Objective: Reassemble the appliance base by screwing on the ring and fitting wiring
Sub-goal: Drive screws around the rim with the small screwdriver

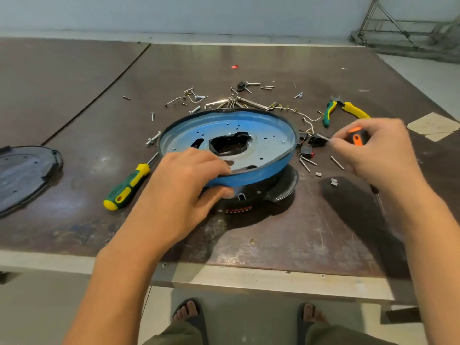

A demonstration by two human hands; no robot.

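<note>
A round blue metal base plate (268, 135) with a ragged central hole sits tilted on a black appliance body (251, 197) in the middle of the table. My left hand (184, 180) grips the plate's near rim, fingers over the edge. My right hand (375, 150) hovers to the right of the plate, closed on a black-and-orange screwdriver (357, 136) whose shaft points down past the wrist; its fingertips also pinch something small. White wires with a black connector (316, 139) lie just right of the plate.
Loose screws and metal clips (231, 102) are scattered behind the plate. Green-and-yellow pliers (343, 110) lie at back right, a green-and-yellow screwdriver (129, 186) at front left, a dark cover (25, 173) at far left. Small pins (337, 162) lie under my right hand.
</note>
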